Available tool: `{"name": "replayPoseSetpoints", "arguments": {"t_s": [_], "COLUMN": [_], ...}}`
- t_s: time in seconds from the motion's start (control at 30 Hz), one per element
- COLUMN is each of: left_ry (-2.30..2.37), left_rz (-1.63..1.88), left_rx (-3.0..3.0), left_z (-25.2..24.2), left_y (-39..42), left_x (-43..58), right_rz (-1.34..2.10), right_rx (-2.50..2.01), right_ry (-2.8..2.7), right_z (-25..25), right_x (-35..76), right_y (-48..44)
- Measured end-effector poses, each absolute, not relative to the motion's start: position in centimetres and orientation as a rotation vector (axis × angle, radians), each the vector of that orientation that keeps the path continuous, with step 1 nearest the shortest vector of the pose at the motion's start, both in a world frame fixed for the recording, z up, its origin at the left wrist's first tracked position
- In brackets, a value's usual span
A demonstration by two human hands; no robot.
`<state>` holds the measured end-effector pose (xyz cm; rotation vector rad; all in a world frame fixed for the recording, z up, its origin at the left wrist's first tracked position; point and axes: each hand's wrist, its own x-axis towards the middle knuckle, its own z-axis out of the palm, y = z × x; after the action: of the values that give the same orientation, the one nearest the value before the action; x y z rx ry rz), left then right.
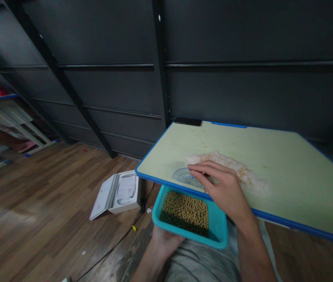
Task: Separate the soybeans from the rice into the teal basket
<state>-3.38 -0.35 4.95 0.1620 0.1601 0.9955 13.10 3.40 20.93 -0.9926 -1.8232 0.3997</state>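
Right hand [223,188] on protractor [186,177], left hand [163,241] holding bean tray [217,229] under table [286,176]

Both your forearms are bare, no sleeves reaching the wrists, no watch, rings or gloves on your right hand [226,188] or left hand [163,241]. Grey, creased fabric [198,262] covers your lap.

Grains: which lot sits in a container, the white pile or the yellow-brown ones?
The yellow-brown ones: they fill the teal tray held under the table edge by the left hand. The white pile lies loose on the tabletop.
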Motion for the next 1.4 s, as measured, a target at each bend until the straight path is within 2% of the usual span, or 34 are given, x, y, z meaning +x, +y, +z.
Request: {"name": "replayPoseSetpoints", "arguments": {"t_s": [0.4, 1.4], "left_ry": [0.317, 0.275], "left_rz": [0.980, 0.958], "left_rx": [0.056, 0.119], "left_z": [3.9, 6.8], "left_y": [-1.6, -1.9], "left_x": [-1.9, -0.2], "right_rz": [0.353, 0.492], "right_rx": [-1.071, -1.041], "right_ry": [-1.826, -1.849], "right_z": [20.7, 20.8], "right_x": [15.7, 15.3], "right_y": [3.6, 3.1]}}
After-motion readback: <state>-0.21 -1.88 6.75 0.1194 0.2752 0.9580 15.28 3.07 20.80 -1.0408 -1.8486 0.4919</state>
